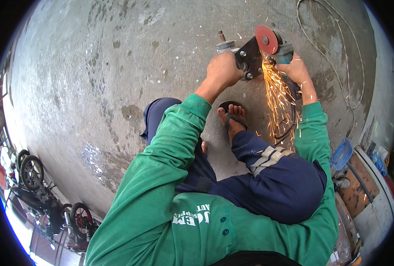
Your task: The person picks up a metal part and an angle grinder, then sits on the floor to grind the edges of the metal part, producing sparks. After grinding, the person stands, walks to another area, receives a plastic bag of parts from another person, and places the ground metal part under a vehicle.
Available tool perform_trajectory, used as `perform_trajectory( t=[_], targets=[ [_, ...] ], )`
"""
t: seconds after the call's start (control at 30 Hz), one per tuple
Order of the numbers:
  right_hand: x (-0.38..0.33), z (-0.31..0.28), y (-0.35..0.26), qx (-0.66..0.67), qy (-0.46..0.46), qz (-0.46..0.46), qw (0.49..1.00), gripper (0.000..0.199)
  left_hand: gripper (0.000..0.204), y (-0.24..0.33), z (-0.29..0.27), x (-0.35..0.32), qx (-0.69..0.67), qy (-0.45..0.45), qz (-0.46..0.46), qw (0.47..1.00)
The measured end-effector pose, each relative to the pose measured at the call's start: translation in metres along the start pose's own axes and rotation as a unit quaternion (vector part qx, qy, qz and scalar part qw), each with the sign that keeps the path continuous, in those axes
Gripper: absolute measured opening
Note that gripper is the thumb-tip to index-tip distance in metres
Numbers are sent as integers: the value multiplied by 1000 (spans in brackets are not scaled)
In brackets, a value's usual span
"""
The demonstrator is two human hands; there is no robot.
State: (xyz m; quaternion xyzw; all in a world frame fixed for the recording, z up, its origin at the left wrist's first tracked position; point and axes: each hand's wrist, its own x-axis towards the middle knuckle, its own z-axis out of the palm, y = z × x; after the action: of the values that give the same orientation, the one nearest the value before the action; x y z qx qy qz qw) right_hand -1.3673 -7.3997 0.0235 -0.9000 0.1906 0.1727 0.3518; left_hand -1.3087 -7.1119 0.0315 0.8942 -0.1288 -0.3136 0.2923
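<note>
The left hand (225,69) is gripping the plate (252,56), apparently steadying it against the disc (266,40). The right hand (297,72) is grasping the grinder (285,52), sending sparks (273,91) nearward.

1. Left hand (224,71): I lose its fingertips behind the black metal part (251,52).
2. Angle grinder (284,49): the right hand (298,72) hides part of its body from me.
3. Tucked foot (204,146): the trousers (290,195) leave me only toes.
4. Pale cord (345,55): cut by the upper edge.
5. Motorcycles (32,175): details too small for me.
</note>
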Motion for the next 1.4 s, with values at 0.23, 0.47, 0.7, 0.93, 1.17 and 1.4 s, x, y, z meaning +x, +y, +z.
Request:
perform_trajectory(
  t=[0.23, 0.47, 0.7, 0.93, 1.17, 1.4],
  targets=[
    [-2, 7, -17, -28, -3, 28, 999, 54, 32, -9, -2, 5, -5, -7, -5, 1000],
    [-7, 9, 1, -23, -13, 17, 1000, 55, 39, -9, 1, 5, -21, -1, 3, 1000],
    [3, 12, 8, 3, 27, -14, 1000, 59, 40, -7, 1, 3, -13, -10, -1, 1000],
    [6, 7, -4, 14, -14, 12, 1000, 61, 39, -8, -2, 4, -14, -12, -8, 1000],
    [-1, 9, -7, -4, -9, -11, 1000, 56, 38, -10, -2, 4, -21, -7, -7, 1000],
    [2, 10, 12, -20, -12, 6, 1000, 59, 37, -8, 2, 4, -25, -1, -1, 1000]
  ],
)
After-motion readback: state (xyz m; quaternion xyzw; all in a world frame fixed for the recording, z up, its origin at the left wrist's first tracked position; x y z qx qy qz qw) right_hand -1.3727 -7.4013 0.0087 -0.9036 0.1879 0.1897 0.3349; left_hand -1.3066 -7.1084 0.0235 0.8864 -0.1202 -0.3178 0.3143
